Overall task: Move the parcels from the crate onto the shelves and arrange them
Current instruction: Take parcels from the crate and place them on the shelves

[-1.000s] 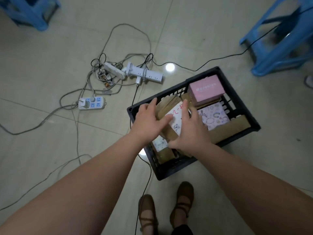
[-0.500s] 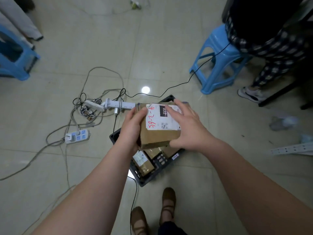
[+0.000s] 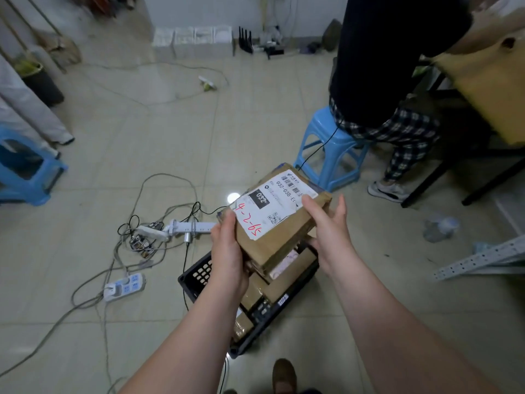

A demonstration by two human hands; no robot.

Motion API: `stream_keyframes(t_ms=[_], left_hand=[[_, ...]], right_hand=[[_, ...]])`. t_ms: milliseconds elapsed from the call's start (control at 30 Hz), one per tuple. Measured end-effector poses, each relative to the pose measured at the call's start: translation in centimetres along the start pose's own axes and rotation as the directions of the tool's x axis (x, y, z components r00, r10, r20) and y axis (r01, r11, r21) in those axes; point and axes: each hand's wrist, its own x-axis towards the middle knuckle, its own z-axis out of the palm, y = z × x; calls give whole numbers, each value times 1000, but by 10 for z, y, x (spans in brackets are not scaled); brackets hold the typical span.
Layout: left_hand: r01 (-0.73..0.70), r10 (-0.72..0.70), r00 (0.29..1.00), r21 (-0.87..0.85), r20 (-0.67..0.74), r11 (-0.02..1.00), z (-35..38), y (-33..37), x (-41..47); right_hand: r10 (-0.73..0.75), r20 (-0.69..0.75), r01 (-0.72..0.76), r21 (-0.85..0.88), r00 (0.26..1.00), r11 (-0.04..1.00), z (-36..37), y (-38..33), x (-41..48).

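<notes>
I hold a brown cardboard parcel [image 3: 279, 228] with a white shipping label and red handwriting, lifted above the black plastic crate [image 3: 199, 277] on the floor. My left hand [image 3: 228, 251] grips the parcel's left edge, thumb on top. My right hand [image 3: 329, 226] grips its right side, thumb on the label. Several more brown parcels [image 3: 257, 292] lie in the crate below, partly hidden by the held parcel and my arms. No shelf boards show except a grey metal shelf rail [image 3: 483, 258] lying at the right.
Power strips [image 3: 125, 287] and tangled cables [image 3: 159, 234] spread over the tiled floor to the left. A person in checked trousers [image 3: 397, 132] sits on a blue stool [image 3: 332, 149] ahead right. Another blue stool [image 3: 25, 172] stands far left. White boxes [image 3: 193, 41] line the back wall.
Both hands took the labelled parcel out of the crate and raised it. My view lifted from the crate towards the room, bringing the seated person and back wall into sight.
</notes>
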Motion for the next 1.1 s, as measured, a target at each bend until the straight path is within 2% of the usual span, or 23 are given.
stream_keyframes(t_ms=[67,167,300,433,600,767,933,1100], left_hand=[[-12,11,1000,26,27,1000,5,5,-4],[-28,18,994,93,105,995,10,11,-5],[11,-52,972,178,228,984,8,21,1],[49,-163,908,290,387,956,8,40,10],[22,-337,736,477,587,879,24,66,15],[-60,-478,577,618,662,784,64,69,3],[-110,-576,429,673,696,732,111,45,-43],[-187,-648,283,703,708,686,142,1,-101]], right_hand=[[67,2,-67,100,998,993,4,-8,1],[99,-27,-94,141,995,986,12,-18,-1],[49,-73,-39,129,996,991,13,-34,-3],[-13,-144,35,153,989,988,4,-43,-8],[-81,-199,122,203,977,972,-6,-49,-24],[-136,-262,200,235,955,951,-28,-53,-55],[-184,-439,322,263,879,910,-68,-56,-102],[-212,-598,407,210,773,889,-109,-57,-167]])
